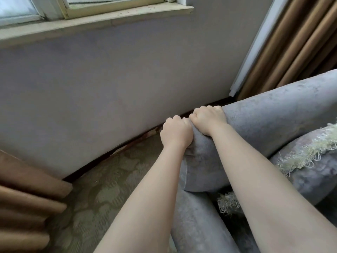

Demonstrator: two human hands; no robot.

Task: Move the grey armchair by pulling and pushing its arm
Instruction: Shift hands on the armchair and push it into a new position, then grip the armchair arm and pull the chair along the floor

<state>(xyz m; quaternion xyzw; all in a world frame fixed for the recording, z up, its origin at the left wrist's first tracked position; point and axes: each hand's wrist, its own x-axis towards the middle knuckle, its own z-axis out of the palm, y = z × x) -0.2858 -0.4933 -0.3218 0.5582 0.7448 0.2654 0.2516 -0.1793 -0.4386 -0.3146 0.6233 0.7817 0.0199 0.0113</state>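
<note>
- Bare and close to the lens, the left forearm (145, 198) and the right forearm (264, 189) reach forward from the bottom edge, with grey upholstery between them.
- Left hand (176, 133): knuckles up, fingers curled tight over the front end of the padded arm (273, 121), gripping a bunch of its fabric.
- Right hand (207, 119): just beyond and to the right of the left hand, touching it at the knuckles, with fingers likewise curled over the top of the same arm and gripping it.
- Grey armchair (200, 225): under and to the right of both hands. Its rolled arm runs from the hands toward the upper right, and its front panel drops below the left wrist.
- Seat cushion (313, 176): right of the right forearm, crossed by a strip of pale, frayed fringe (306, 152).
- Patterned carpet (109, 189): left of and below the left hand.
- Pale wall (109, 79): just beyond the hands, with dark skirting (82, 169) at its foot. Whether the chair touches it cannot be told.
- Brown curtain (300, 42): hangs up and right of the right hand. More brown folds (27, 198) lie left of the left forearm.
- Window sill (91, 19): high above both hands.
</note>
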